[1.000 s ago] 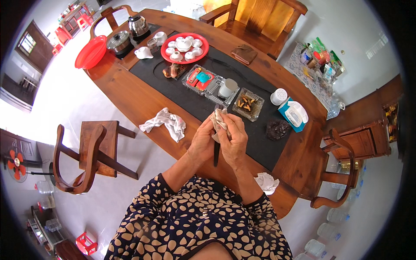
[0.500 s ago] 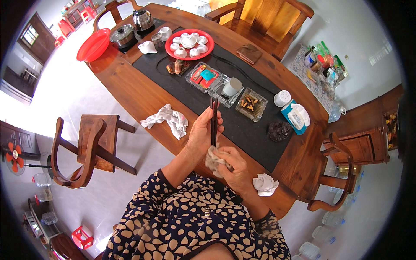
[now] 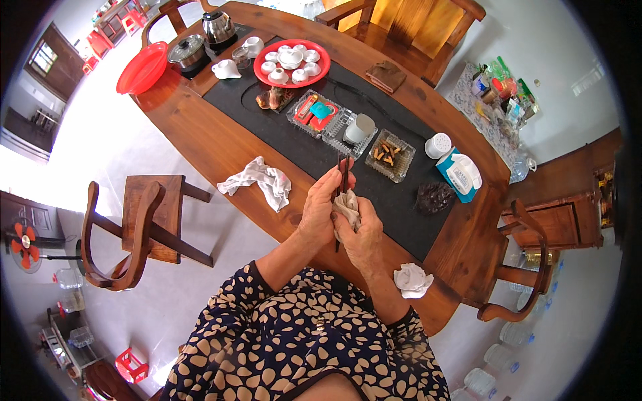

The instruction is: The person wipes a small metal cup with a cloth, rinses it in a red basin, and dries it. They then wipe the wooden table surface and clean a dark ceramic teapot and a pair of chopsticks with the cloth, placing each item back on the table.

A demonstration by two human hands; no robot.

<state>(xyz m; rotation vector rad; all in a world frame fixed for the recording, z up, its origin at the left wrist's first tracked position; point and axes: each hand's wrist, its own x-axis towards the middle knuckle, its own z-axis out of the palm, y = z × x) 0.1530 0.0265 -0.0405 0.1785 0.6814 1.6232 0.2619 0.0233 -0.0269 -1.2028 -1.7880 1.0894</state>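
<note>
Upright between my hands stand dark chopsticks [image 3: 344, 175], their top ends showing above the fingers and a thin lower end below. My left hand [image 3: 318, 212] is closed round their upper part. My right hand [image 3: 364, 235] grips a crumpled beige cloth [image 3: 348, 206], pressed against the chopsticks just below the left fingertips. Part of the chopsticks is hidden by cloth and fingers. On the table's near edge, a white rag [image 3: 257, 182] lies to the left of my hands, and a crumpled white cloth or tissue [image 3: 412, 281] to the right.
The wooden table [image 3: 180, 127] has a black inset holding a red tray [image 3: 319, 75] of white teaware, glass ashtrays [image 3: 390, 157], a white cup [image 3: 360, 128], a tissue pack [image 3: 461, 175] and a dark crumpled bag [image 3: 435, 198]. A kettle [image 3: 219, 28] and pot [image 3: 187, 52] stand far left. Wooden chairs [image 3: 152, 217] surround it.
Both hands have shifted slightly right, and the right hand has risen with the cloth from the chopsticks' lower part to just below the left fingers. The chopsticks' lower end now shows beneath.
</note>
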